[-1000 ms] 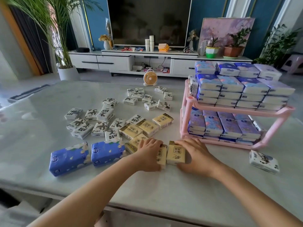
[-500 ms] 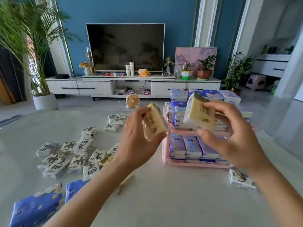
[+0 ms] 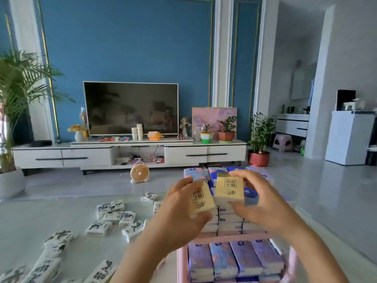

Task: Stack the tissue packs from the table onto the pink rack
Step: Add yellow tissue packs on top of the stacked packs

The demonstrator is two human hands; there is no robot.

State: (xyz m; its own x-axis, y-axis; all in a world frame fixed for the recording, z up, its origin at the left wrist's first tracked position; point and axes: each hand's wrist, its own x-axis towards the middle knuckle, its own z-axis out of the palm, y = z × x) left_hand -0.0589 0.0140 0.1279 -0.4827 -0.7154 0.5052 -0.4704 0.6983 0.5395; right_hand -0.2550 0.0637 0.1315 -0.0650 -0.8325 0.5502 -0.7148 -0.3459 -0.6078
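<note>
Both hands have come over the pink rack. The left hand pinches one yellow pack and the right hand a second yellow pack, just above the top stack. Lower each flat, edges squared, before letting go.

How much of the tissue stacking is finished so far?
Blue packs already sit on both tiers of the rack. The left hand holds a yellow pack, the right hand a second yellow pack, over the top tier. Many white packs remain on the table.
</note>
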